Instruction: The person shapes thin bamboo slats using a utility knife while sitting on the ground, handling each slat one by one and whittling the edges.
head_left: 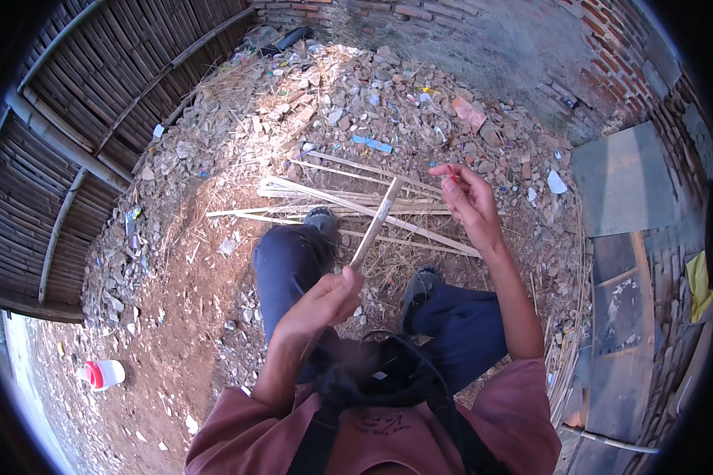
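Note:
My left hand (325,299) is closed around the lower end of a short, flat piece of pale wood or bamboo (375,222). The piece slants up and away over the ground. To its right, my right hand (474,207) is raised with thumb and fingers bent together on a small, thin red thing (451,172), too small to name. Beneath both hands, long pale split strips (364,207) that look like bamboo lie crossed in a loose pile, just beyond my shoes (421,290).
Rubble and litter (348,103) cover the ground up to a brick wall (467,39). A bamboo-slat fence (71,134) stands at the left. A white container with a red lid (103,374) sits at the lower left. Grey boards (626,182) lean at the right.

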Demonstrator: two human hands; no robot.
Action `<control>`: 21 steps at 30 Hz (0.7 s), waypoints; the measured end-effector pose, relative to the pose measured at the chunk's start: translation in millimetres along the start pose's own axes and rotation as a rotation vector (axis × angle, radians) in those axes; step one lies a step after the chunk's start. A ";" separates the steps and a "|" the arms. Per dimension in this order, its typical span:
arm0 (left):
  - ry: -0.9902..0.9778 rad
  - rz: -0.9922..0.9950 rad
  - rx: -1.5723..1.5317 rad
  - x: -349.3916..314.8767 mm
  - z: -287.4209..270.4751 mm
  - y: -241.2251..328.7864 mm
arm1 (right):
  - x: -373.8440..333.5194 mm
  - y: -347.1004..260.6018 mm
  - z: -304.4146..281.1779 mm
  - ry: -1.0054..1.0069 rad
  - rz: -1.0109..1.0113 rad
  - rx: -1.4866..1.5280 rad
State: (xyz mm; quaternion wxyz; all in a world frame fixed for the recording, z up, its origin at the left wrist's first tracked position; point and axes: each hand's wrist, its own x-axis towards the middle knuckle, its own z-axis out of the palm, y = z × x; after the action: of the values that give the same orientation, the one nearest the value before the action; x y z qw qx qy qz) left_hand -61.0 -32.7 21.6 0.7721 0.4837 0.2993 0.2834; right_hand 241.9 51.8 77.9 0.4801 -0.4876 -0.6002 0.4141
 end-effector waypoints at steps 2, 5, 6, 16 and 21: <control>-0.041 -0.064 -0.079 6.3 -0.6 4.1 | -7.0 -4.7 11.3 -0.078 0.036 0.107; -0.136 -0.163 -0.227 14.6 -4.6 4.2 | -14.6 -9.5 24.8 -0.175 0.123 0.230; -0.191 -0.194 -0.298 17.2 -7.0 2.7 | -15.0 -9.3 28.8 -0.211 0.091 0.269; -0.038 -0.085 -0.138 18.9 18.4 10.3 | -17.3 8.2 31.4 -0.217 0.196 0.362; 0.281 0.086 0.319 3.2 28.5 13.7 | -18.9 0.8 34.0 -0.160 0.123 0.308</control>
State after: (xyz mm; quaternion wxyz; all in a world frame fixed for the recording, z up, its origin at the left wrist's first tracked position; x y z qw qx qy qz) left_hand -39.9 -41.7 43.7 0.6238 0.5677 0.4242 0.3296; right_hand 209.9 32.4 67.2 0.4737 -0.4096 -0.5350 0.5671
